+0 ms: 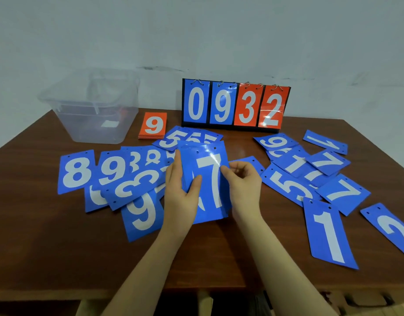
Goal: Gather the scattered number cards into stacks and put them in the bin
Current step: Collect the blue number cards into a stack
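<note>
Backdrop: pale grey-blue wall [196,30] behind everything, scuffed low down where it meets the table.
Table: dark brown wooden table [59,247]; I look down on it from the near edge, and all the cards lie on it.
Bin: clear plastic bin [91,110], one, at the far left; something red and white shows faintly through its wall, but I cannot tell what.
Scoreboard: flip scoreboard [236,106], one, upright at the back, four ringed panels reading 0 9 in blue and 3 2 in red.
Loose blue cards: left spread [119,179] with 8, 9, 3 and 5 faces overlapping; right spread [310,174] with 9, 1, 7, 5 and 2 faces. I judge about ten showing on each side; the overlaps hide an exact count.
Red stack: squared red stack [153,126], one, a 9 on top, just beside the bin.
Blue stack in hand: blue stack [208,181] with a 7 on top, lifted over the middle of the table, edges fanned.
Left hand: my left hand [182,190] grips the stack's left edge, thumb across the face.
Right hand: my right hand [242,181] pinches the right edge, fingers curled.
Doing it well: I should tap the fanned edges flush, line up the punched holes, and keep both sides clamped so these glossy cards cannot slide apart.
</note>
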The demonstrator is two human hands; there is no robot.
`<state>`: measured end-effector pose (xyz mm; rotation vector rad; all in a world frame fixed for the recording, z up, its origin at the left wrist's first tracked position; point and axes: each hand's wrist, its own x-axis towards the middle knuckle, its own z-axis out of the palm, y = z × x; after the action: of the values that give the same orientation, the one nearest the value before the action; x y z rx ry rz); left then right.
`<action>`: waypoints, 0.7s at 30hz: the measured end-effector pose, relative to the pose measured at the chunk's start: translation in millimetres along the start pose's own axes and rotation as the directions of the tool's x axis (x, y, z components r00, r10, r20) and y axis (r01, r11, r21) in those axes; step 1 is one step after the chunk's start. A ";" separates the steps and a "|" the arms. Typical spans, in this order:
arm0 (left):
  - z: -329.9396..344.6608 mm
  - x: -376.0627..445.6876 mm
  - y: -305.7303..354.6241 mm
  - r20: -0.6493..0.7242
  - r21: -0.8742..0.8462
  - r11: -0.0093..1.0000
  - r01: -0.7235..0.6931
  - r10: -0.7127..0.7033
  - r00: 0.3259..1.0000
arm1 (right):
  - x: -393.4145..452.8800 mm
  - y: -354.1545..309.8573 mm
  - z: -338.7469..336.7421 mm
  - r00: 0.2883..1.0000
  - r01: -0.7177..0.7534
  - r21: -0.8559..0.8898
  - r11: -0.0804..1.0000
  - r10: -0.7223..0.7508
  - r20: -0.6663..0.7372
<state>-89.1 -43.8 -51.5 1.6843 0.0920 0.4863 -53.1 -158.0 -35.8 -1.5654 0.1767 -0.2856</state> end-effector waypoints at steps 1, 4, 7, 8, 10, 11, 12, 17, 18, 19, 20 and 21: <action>0.4 1.4 -1.7 0.004 0.022 1.000 -0.010 0.010 1.000 | 0.2 1.3 2.2 1.000 -0.003 -0.020 1.000 0.003 0.021; -2.3 9.8 -8.6 -0.007 0.060 0.998 -0.022 0.023 1.000 | 13.4 6.4 -2.4 0.996 0.032 -0.158 0.987 -0.020 0.082; -7.8 25.6 -14.2 -0.011 0.049 0.999 -0.013 0.014 1.000 | 48.7 12.2 -21.2 0.996 0.090 -0.446 0.891 -0.067 0.066; -8.1 31.1 -14.9 -0.009 0.049 0.999 -0.011 0.011 1.000 | 62.3 14.7 -28.8 0.997 0.081 -0.567 0.820 -0.064 0.051; -5.5 40.1 -15.7 -0.006 0.070 0.998 -0.006 0.007 1.000 | 85.0 19.4 -43.2 1.000 0.021 -0.759 0.651 -0.018 0.013; -3.4 43.5 -15.6 -0.004 0.087 0.996 -0.006 0.007 1.000 | 94.5 22.5 -48.3 1.000 -0.004 -0.810 0.587 0.009 0.001; -1.3 46.7 -15.7 -0.001 0.100 0.995 -0.005 0.006 1.000 | 102.5 25.1 -51.9 0.999 -0.018 -0.842 0.539 0.032 0.000; 6.0 58.7 -16.4 0.002 0.078 0.997 -0.026 0.026 1.000 | 121.7 33.8 -53.7 0.990 0.020 -0.910 0.413 0.116 0.075; 6.9 60.1 -16.9 0.000 0.071 0.997 -0.036 0.036 0.999 | 122.1 34.1 -52.5 0.990 0.018 -0.899 0.437 0.119 0.077; 7.9 61.5 -17.2 -0.001 0.066 0.997 -0.042 0.042 0.999 | 122.4 34.4 -51.6 0.991 0.016 -0.882 0.471 0.109 0.077; 8.0 62.6 -18.8 -0.002 0.067 0.997 -0.045 0.045 0.999 | 122.3 34.9 -50.7 0.994 0.031 -0.862 0.506 0.078 0.082; 7.3 63.3 -20.6 -0.005 0.073 0.996 -0.050 0.051 0.999 | 121.6 34.7 -50.2 0.995 0.069 -0.843 0.533 0.025 0.097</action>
<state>-24.7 -25.8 -55.3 1.7604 0.0730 0.5319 50.9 -241.9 -62.1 -2.5762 0.2383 -0.1305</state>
